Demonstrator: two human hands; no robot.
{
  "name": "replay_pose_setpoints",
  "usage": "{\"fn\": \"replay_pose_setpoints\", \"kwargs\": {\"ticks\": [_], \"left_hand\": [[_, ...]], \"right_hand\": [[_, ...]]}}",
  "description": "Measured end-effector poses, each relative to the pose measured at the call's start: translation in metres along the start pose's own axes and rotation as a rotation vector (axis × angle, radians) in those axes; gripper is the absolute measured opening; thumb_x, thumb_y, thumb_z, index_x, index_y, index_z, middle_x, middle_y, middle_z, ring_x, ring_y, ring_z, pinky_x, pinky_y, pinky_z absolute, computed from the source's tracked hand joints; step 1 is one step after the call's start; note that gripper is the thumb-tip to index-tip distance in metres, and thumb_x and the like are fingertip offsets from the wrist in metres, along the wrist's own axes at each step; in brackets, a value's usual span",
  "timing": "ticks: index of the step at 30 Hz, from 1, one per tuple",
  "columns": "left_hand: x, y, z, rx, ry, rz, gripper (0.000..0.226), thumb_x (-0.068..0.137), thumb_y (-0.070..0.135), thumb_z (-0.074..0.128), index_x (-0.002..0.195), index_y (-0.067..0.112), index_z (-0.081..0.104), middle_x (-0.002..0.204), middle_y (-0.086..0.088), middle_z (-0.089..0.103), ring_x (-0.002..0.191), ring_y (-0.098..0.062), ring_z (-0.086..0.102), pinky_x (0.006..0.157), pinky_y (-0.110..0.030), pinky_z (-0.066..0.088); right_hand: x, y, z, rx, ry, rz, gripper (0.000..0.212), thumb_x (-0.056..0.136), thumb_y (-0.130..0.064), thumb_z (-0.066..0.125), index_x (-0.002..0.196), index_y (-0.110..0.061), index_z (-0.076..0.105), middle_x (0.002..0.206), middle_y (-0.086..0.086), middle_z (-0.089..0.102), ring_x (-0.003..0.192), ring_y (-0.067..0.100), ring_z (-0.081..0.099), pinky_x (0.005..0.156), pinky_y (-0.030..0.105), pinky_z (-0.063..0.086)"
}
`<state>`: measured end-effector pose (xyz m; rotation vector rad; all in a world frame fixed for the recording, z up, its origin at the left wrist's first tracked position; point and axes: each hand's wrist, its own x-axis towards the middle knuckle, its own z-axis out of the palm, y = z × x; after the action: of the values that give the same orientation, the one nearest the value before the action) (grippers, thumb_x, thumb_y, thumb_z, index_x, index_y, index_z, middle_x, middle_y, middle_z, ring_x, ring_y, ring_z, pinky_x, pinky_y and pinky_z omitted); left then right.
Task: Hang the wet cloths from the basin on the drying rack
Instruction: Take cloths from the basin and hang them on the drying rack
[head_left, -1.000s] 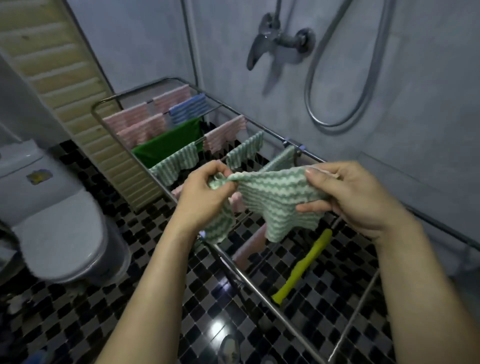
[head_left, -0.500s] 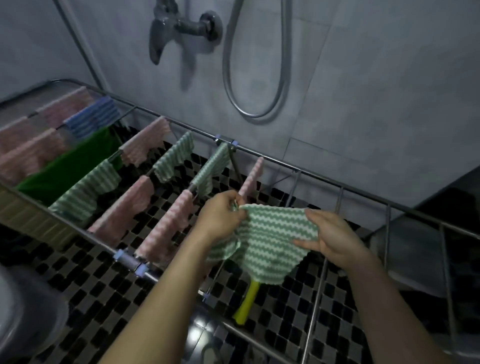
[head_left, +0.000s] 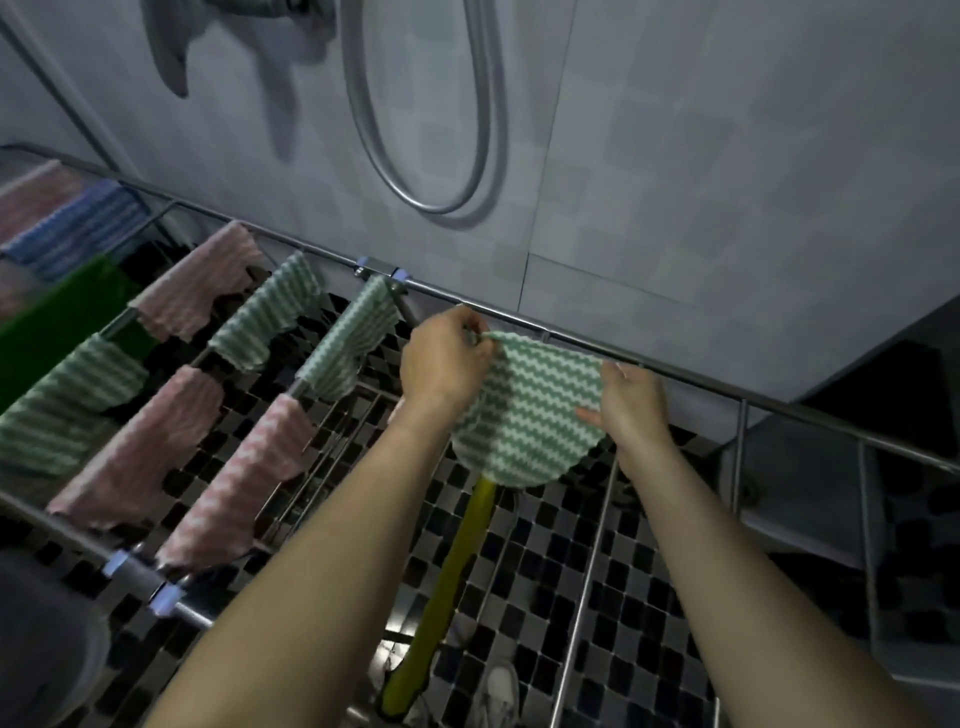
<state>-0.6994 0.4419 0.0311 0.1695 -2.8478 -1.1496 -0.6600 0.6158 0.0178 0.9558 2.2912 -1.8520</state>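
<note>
Pinching green zigzag cloth over drying rack, left hand and right hand at opposite edges

Backs onto a pale grey tiled wall. Carries a chrome mixer tap, blurred, at upper left, with a shower hose looped just beside it. Stands on a floor of small black, grey and white mosaic tiles. Shows a yellow-green handle against that floor. Reads dim and bluish throughout.
</note>
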Motion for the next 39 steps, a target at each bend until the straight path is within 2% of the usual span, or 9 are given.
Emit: {"fn": "replay_pose_setpoints", "kwargs": {"ticks": [6, 13, 18, 23, 26, 29, 32, 35, 39], "left_hand": [[0.020, 0.004, 0.021, 0.000, -0.020, -0.093, 0.006, 0.087, 0.029, 0.064, 0.090, 0.025, 0.065, 0.070, 0.006, 0.060, 0.061, -0.015, 0.054, 0.053, -0.026, 0.034], [0.025, 0.008, 0.022, -0.078, -0.172, -0.154, 0.030, 0.084, 0.017, 0.066, 0.111, 0.023, 0.055, 0.076, 0.011, 0.053, 0.067, -0.009, 0.054, 0.061, -0.029, 0.045], [-0.008, -0.002, 0.016, -0.011, -0.213, -0.015, 0.010, 0.084, 0.027, 0.072, 0.085, 0.032, 0.063, 0.128, 0.013, 0.061, 0.092, -0.009, 0.063, 0.078, -0.026, 0.051], [-0.021, -0.003, 0.017, 0.033, -0.183, 0.023, 0.022, 0.087, 0.030, 0.068, 0.105, 0.019, 0.073, 0.107, 0.002, 0.073, 0.082, -0.006, 0.059, 0.075, -0.020, 0.046], [-0.009, 0.006, 0.014, 0.046, -0.156, -0.024, 0.023, 0.084, 0.032, 0.067, 0.103, 0.021, 0.074, 0.114, -0.004, 0.070, 0.091, -0.019, 0.066, 0.079, -0.031, 0.053], [0.000, 0.016, 0.014, 0.128, -0.171, -0.051, 0.019, 0.082, 0.036, 0.064, 0.094, 0.024, 0.072, 0.098, -0.003, 0.071, 0.081, -0.022, 0.063, 0.065, -0.029, 0.046], [0.008, 0.025, 0.016, 0.216, -0.203, -0.066, 0.016, 0.080, 0.042, 0.062, 0.077, 0.027, 0.064, 0.071, 0.004, 0.061, 0.076, -0.023, 0.062, 0.062, -0.029, 0.045], [0.015, 0.029, 0.018, 0.266, -0.211, -0.063, 0.026, 0.076, 0.049, 0.064, 0.066, 0.026, 0.058, 0.076, 0.001, 0.062, 0.074, -0.023, 0.062, 0.060, -0.030, 0.045], [0.025, 0.029, 0.014, 0.291, -0.238, -0.061, 0.027, 0.077, 0.051, 0.066, 0.074, 0.024, 0.067, 0.072, 0.005, 0.064, 0.069, -0.017, 0.061, 0.056, -0.026, 0.043]], "right_hand": [[0.025, 0.009, 0.008, 0.084, 0.027, 0.047, 0.040, 0.102, -0.024, 0.041, 0.109, 0.011, 0.057, 0.115, 0.030, 0.061, 0.105, 0.044, 0.061, 0.086, 0.048, 0.057], [0.038, 0.006, 0.013, 0.074, 0.051, 0.136, 0.034, 0.102, -0.023, 0.037, 0.110, -0.001, 0.062, 0.109, 0.020, 0.066, 0.096, 0.032, 0.066, 0.080, 0.048, 0.059], [0.047, 0.008, 0.015, -0.002, 0.037, 0.130, 0.019, 0.099, -0.014, 0.040, 0.106, -0.015, 0.057, 0.111, 0.006, 0.060, 0.086, 0.025, 0.062, 0.081, 0.047, 0.059], [0.042, 0.009, 0.020, -0.264, -0.089, -0.179, 0.040, 0.088, -0.013, 0.058, 0.127, -0.021, 0.054, 0.127, 0.001, 0.055, 0.112, 0.020, 0.055, 0.093, 0.037, 0.049], [0.033, 0.004, 0.017, -0.250, -0.356, -0.231, 0.050, 0.079, -0.020, 0.071, 0.124, -0.030, 0.051, 0.127, -0.003, 0.049, 0.117, 0.016, 0.049, 0.093, 0.037, 0.049], [0.027, 0.009, 0.017, -0.338, -0.492, -0.253, 0.059, 0.072, -0.026, 0.078, 0.118, -0.038, 0.042, 0.125, 0.000, 0.043, 0.112, 0.017, 0.048, 0.091, 0.036, 0.049], [0.027, 0.020, 0.027, -0.339, -0.369, -0.318, 0.044, 0.075, -0.027, 0.074, 0.107, -0.034, 0.044, 0.116, 0.002, 0.050, 0.100, 0.019, 0.056, 0.081, 0.038, 0.056], [0.026, 0.021, 0.031, -0.403, -0.107, -0.430, 0.011, 0.085, -0.021, 0.064, 0.089, -0.022, 0.053, 0.094, 0.001, 0.058, 0.081, 0.018, 0.060, 0.065, 0.033, 0.054], [0.034, 0.018, 0.022, -0.376, -0.035, -0.410, 0.005, 0.091, -0.017, 0.059, 0.086, -0.018, 0.061, 0.079, -0.009, 0.060, 0.070, 0.012, 0.060, 0.059, 0.029, 0.053]]}}
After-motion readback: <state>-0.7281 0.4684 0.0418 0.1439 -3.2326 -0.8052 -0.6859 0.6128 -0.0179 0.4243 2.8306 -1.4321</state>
